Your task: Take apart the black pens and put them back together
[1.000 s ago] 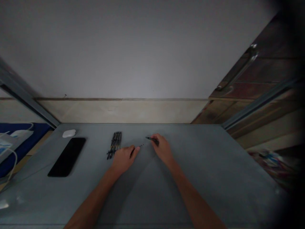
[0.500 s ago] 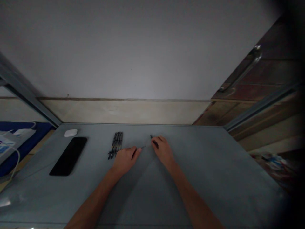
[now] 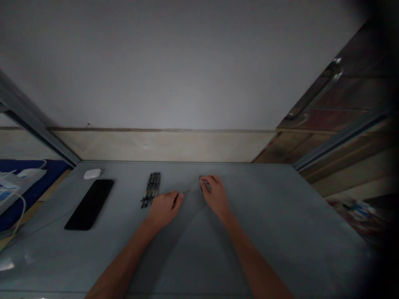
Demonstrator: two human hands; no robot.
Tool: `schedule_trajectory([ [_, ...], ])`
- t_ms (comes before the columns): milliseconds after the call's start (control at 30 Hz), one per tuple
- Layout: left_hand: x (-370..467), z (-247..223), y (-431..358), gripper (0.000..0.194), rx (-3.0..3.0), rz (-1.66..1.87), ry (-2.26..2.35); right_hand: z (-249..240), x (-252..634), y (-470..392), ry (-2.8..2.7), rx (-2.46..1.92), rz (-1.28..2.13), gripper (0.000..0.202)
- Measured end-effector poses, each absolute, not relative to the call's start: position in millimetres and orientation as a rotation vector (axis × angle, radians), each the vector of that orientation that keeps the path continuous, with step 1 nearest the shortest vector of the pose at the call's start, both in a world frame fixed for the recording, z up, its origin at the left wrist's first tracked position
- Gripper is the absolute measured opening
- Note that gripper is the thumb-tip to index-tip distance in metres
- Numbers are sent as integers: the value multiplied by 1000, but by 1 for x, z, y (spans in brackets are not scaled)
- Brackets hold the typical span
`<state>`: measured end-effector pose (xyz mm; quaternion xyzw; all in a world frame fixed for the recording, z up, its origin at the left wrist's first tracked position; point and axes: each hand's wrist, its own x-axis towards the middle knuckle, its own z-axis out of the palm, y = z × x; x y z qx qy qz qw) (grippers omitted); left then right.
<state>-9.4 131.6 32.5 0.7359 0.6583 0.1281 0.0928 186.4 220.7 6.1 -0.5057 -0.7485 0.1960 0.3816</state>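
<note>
My left hand [image 3: 165, 207] is closed round a thin pen whose narrow tip [image 3: 186, 191] sticks out past the thumb, pointing right. A short gap away, my right hand [image 3: 213, 194] pinches a small dark piece [image 3: 200, 178] between thumb and fingertips. It looks like a pen cap, though most of it is covered by the fingers. Several dark pens [image 3: 153, 185] lie side by side in a row just beyond and left of my left hand, their lower ends partly hidden by it.
On the left of the grey table [image 3: 193, 257] lie a black phone [image 3: 90, 204] and a white earbud case [image 3: 92, 173]. A pale wall rises behind the table's far edge. Metal posts [image 3: 67, 147] stand at both back corners. A white cable [image 3: 23, 207] hangs at far left.
My right hand has shifted slightly, turning the small dark piece more upright and a little to the right. My left hand stays almost in place.
</note>
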Motion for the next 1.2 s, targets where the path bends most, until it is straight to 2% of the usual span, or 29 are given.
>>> schedule_trajectory([
  [233, -12, 31, 130, 27, 2198, 454, 1892, 10, 183, 218, -1836, -1316, 540, 34],
  [400, -11, 31, 130, 33, 2188, 519, 1872, 18, 180, 212, -1857, -1265, 621, 43],
  [567, -12, 33, 129, 37, 2237, 534, 1793, 27, 172, 198, -1923, -1133, 886, 48],
  [800, -14, 30, 130, 38, 2216, 630, 1714, 29, 164, 190, -1878, -1140, 1022, 44],
  [1033, -20, 29, 137, 41, 1894, 943, 1779, 35, 171, 197, -1752, -1123, 1082, 35],
  [1200, -22, 23, 141, 45, 1477, 1166, 1688, 37, 171, 195, -1778, -1108, 1087, 37],
])
